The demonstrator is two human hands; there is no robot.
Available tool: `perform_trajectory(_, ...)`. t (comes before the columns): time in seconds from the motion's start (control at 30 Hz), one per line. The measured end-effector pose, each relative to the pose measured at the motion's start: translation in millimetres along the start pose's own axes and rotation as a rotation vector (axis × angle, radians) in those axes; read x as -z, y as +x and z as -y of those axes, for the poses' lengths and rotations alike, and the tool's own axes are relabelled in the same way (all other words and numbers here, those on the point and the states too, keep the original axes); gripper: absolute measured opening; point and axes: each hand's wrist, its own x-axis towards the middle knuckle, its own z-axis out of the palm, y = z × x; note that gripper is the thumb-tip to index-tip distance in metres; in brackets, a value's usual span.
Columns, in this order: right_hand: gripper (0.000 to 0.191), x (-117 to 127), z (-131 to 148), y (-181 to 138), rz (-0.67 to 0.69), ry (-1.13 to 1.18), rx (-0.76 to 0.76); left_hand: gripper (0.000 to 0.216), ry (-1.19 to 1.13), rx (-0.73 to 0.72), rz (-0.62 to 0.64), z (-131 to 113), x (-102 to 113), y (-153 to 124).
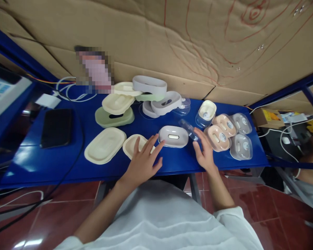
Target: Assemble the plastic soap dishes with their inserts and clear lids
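My left hand [143, 158] lies open with fingers spread, over a cream tray [130, 144] and reaching toward a grey oval soap dish [173, 136] on the blue table [67, 163]. My right hand [205, 151] is just right of that dish, fingers stretched out, with a clear plastic lid [188, 129] by its fingertips; whether it grips the lid I cannot make out.
More cream, green and grey dish parts [117, 111] are piled at the back. Several packed dishes [229, 133] in clear covers sit on the right. A black phone [56, 127] and cables lie on the left. Cardboard [198, 41] lines the wall. Another person's arm [311, 156] is far right.
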Motion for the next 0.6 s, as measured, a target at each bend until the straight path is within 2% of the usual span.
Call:
perform_trajectory(0.1, 0.048, 0.1, 6.1, -29.0, 0.045, 0.024, -0.001, 0.030, 0.002, -0.097, -0.043, -1.8, -8.0, 17.1)
perform_trajectory(0.2, 0.048, -2.3, 8.7, -37.8, 0.111, 0.031, 0.044, 0.017, -0.049, -0.169, -0.067, 1.0, -12.9, 21.6)
perform_trajectory(0.27, 0.047, -4.5, 10.6, -39.6, 0.182, 0.052, 0.129, 0.020, -0.064, -0.166, -0.093, 2.7, -11.2, 19.8)
perform_trajectory(0.37, 0.046, -9.8, 11.8, -43.2, 0.263, 0.075, 0.268, 0.040, -0.041, -0.184, -0.117, 3.7, -5.4, 16.6)
perform_trajectory(0.47, 0.047, -15.5, 10.3, -47.8, 0.258, 0.008, 0.351, 0.050, -0.041, -0.246, -0.051, 4.5, -2.8, 16.0)
perform_trajectory(0.6, 0.066, -20.9, 10.0, -54.1, 0.224, -0.190, 0.471, 0.046, -0.087, -0.275, -0.020, 5.3, -4.8, 14.4)
